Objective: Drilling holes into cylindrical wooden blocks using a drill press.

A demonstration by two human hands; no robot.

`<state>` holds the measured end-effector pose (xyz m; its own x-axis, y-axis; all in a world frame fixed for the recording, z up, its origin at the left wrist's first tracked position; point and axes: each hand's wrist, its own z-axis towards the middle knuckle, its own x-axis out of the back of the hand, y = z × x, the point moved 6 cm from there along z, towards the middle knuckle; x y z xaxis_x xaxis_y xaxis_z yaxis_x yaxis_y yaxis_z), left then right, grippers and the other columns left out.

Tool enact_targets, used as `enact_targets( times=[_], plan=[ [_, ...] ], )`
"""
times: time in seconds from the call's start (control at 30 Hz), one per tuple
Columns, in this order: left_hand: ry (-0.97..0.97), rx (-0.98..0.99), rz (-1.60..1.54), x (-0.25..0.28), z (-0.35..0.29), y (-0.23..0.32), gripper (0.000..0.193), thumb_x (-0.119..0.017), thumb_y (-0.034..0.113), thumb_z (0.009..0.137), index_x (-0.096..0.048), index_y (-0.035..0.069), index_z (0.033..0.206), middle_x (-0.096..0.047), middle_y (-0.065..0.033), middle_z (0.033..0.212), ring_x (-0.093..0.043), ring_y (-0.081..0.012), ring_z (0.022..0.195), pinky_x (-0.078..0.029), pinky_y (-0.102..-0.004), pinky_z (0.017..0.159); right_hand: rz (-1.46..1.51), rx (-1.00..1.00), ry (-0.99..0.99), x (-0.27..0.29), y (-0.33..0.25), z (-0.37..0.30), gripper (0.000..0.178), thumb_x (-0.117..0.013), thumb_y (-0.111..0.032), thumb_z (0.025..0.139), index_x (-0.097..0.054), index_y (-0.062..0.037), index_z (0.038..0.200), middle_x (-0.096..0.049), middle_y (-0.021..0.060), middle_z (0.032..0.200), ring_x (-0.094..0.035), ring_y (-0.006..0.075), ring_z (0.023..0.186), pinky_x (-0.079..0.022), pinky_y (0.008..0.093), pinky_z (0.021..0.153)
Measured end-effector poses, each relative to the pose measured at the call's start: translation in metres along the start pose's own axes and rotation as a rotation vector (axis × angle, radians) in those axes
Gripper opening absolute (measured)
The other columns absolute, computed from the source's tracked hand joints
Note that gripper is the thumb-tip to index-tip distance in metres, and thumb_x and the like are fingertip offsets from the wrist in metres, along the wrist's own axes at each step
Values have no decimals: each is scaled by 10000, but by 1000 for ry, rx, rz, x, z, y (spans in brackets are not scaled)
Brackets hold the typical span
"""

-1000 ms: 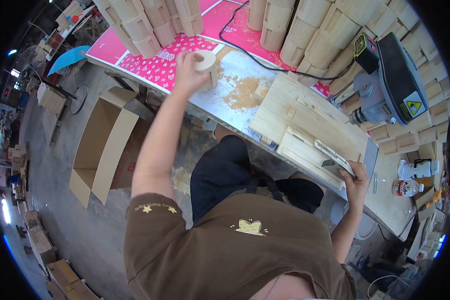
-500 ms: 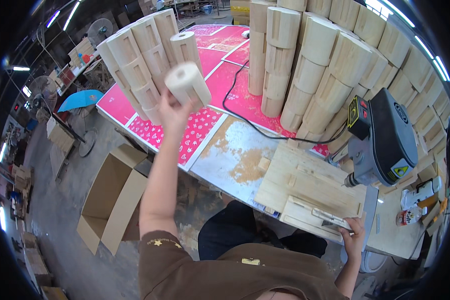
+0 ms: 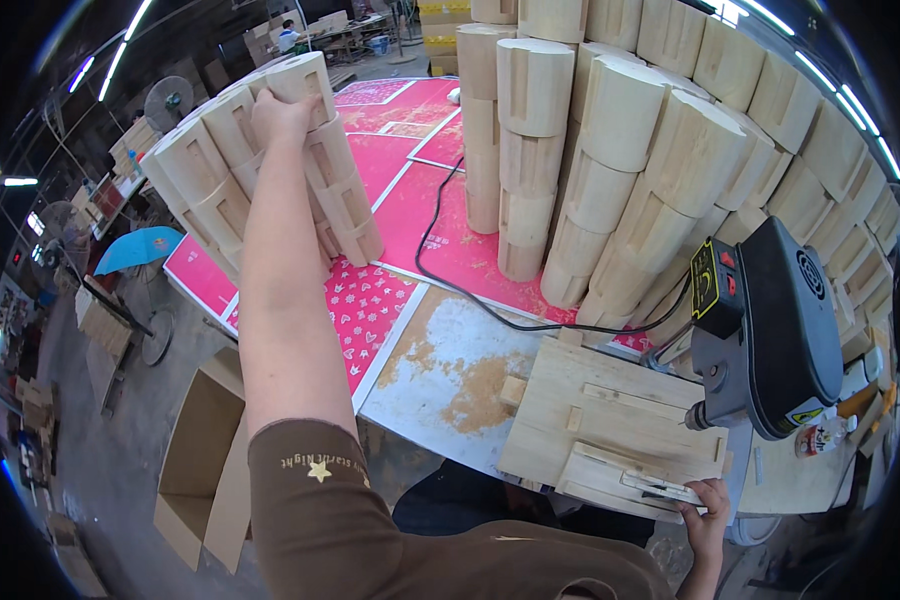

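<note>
My left hand reaches far forward and grips a pale wooden cylinder with a slot cut in its side. That cylinder sits at the top of the left-hand stack, on other wooden cylinders of the same kind. At the lower right, my right hand has its fingers closed round the end of a narrow pale bar with a metal part. This bar lies along the near edge of a wooden jig board. Above the board's right side stands a dark drill press, its chuck pointing down.
Tall stacks of wooden cylinders fill the right and back. A black cable crosses the pink sheeting. Sawdust covers part of the worktop. Left of the table, an open cardboard box stands on the floor.
My left hand has carried the wooden cylinder forward and left, from mid-air onto the top of the left stack. My right hand stays at the bar. The view has shifted slightly.
</note>
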<state>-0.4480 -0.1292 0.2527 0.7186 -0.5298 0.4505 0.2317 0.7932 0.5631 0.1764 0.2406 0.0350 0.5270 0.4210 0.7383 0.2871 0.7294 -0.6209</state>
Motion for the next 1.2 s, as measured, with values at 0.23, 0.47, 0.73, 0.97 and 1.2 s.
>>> enact_targets(
  times=[0.23, 0.47, 0.73, 0.97, 1.2],
  plan=[
    [5, 5, 28, -5, 5, -9, 750, -821, 421, 553, -550, -31, 1087, -601, -214, 1087, -577, -332, 1026, -461, -385, 877, -8, -9, -14, -1, -2, 1, 318, -716, -26, 518, -638, -46, 825, -574, 81, 777, -521, 277, 782, -421, 360, 704],
    [201, -352, -205, -2, -71, 80, 820, -799, 374, 623, -396, -12, 1224, -466, -213, 1181, -428, -359, 1135, -374, -440, 964, -16, 19, 12, 1, -2, 2, 340, -724, -14, 508, -643, -46, 837, -574, 86, 778, -520, 275, 773, -423, 359, 688],
    [-318, -170, -731, -55, -188, 187, 1085, -818, 386, 571, -210, -45, 1360, -382, -257, 1303, -364, -367, 1236, -307, -419, 1039, -35, 56, 34, 2, -1, 1, 328, -757, -55, 521, -662, -61, 835, -601, 68, 769, -538, 266, 773, -425, 362, 682],
    [-240, 53, -741, -39, -192, 195, 1072, -811, 341, 539, -221, -59, 1340, -437, -266, 1258, -445, -359, 1180, -365, -390, 996, -38, 108, 49, 4, -8, 2, 303, -749, -87, 563, -671, -72, 856, -605, 77, 776, -549, 274, 771, -435, 369, 681],
    [-490, -287, -922, 64, -258, 173, 936, -821, 292, 551, -332, 9, 1296, -525, -199, 1148, -535, -285, 1083, -454, -369, 881, -29, 29, -22, 8, 2, -7, 306, -732, -70, 604, -659, -59, 901, -596, 107, 814, -549, 302, 796, -446, 375, 694]
  ],
)
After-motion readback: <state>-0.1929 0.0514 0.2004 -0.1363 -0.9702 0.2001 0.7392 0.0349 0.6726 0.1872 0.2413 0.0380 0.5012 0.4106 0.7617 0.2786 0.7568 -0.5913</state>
